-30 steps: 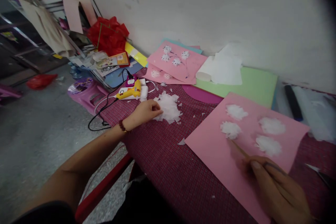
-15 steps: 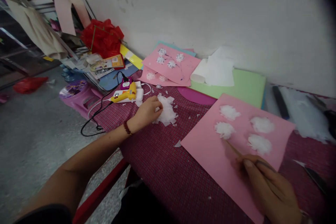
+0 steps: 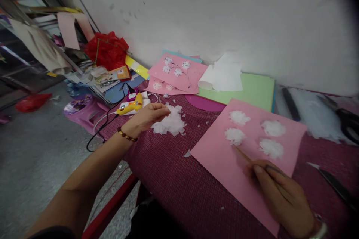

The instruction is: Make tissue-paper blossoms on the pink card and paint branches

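Observation:
My left hand (image 3: 151,115), fingertips pinched together, is over the near edge of a pile of torn white tissue paper pieces (image 3: 172,121). Whatever it may hold is too small to make out. My right hand (image 3: 280,194) is closed around a thin wooden stick (image 3: 241,154), held like a pencil. The stick's tip points at the lower edge of a white paper tuft (image 3: 235,135); whether they touch I cannot tell. That tuft and several like it sit on a pink sheet of paper (image 3: 215,160), which lies aslant under my right hand.
Left of the pile, a yellow glue gun (image 3: 130,105) rests by a power strip with trailing cords. At the back are finished pink flower pictures (image 3: 181,73), a white tissue roll (image 3: 207,80) and green card (image 3: 258,87). A knife (image 3: 333,183) and black-handled scissors (image 3: 347,119) lie at right.
My left hand has drawn back slightly toward the left from the middle of the tissue pile, its fingers pinched. My right hand keeps the stick near the same tuft. The view has shifted slightly.

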`<action>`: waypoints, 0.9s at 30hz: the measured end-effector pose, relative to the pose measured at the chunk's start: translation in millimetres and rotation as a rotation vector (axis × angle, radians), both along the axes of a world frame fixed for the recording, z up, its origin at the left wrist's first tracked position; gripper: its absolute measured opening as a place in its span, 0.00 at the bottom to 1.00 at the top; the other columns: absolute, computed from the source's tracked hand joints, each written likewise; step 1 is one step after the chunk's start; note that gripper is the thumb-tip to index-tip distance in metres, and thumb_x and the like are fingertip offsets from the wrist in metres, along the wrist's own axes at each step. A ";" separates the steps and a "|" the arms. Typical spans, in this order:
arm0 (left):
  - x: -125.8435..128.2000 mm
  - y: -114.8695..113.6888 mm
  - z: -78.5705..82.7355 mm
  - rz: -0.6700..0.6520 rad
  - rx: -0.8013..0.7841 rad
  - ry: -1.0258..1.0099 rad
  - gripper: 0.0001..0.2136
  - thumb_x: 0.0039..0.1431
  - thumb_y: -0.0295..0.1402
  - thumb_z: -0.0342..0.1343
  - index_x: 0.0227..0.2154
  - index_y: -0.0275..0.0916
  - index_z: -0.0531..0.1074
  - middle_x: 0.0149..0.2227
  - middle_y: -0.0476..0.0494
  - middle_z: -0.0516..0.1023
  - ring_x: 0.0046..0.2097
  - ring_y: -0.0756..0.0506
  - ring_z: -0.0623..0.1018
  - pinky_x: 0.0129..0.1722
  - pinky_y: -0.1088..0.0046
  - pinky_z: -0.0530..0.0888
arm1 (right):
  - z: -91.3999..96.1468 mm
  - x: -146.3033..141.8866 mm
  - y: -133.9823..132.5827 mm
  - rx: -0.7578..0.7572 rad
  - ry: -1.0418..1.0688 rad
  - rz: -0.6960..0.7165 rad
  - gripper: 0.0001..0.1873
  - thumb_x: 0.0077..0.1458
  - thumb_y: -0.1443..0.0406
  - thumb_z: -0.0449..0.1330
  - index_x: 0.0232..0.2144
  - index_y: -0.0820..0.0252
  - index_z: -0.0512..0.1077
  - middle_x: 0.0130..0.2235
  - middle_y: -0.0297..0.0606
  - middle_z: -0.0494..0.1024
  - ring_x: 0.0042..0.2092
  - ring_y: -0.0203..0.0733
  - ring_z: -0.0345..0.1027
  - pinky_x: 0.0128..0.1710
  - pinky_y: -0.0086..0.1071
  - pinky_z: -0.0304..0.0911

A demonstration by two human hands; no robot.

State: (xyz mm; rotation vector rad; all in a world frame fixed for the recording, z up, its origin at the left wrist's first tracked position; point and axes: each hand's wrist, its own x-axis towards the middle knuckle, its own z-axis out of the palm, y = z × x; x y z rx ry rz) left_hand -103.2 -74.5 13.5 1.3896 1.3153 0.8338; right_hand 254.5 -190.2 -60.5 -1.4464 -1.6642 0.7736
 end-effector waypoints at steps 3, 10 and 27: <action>-3.1 -3.8 -1.3 -0.114 -0.011 0.098 0.09 0.55 0.38 0.53 0.27 0.38 0.68 0.25 0.48 0.72 0.21 0.55 0.64 0.19 0.78 0.61 | 1.6 -0.1 -0.5 -0.002 0.003 0.009 0.16 0.59 0.54 0.52 0.27 0.56 0.71 0.28 0.38 0.72 0.30 0.40 0.67 0.26 0.30 0.66; -5.9 -16.6 -18.8 -0.044 0.640 0.740 0.03 0.55 0.28 0.52 0.29 0.37 0.70 0.29 0.47 0.71 0.31 0.51 0.69 0.31 0.73 0.67 | -1.8 3.1 -0.5 -0.005 -0.036 0.007 0.15 0.58 0.54 0.52 0.29 0.56 0.71 0.30 0.38 0.74 0.31 0.41 0.68 0.27 0.31 0.66; -18.0 -21.0 -39.8 -0.026 0.683 0.793 0.05 0.57 0.31 0.54 0.29 0.37 0.74 0.30 0.46 0.69 0.34 0.48 0.70 0.35 0.71 0.68 | 1.1 2.2 0.8 0.043 -0.063 0.027 0.14 0.61 0.58 0.51 0.29 0.57 0.71 0.29 0.36 0.73 0.30 0.37 0.67 0.27 0.28 0.63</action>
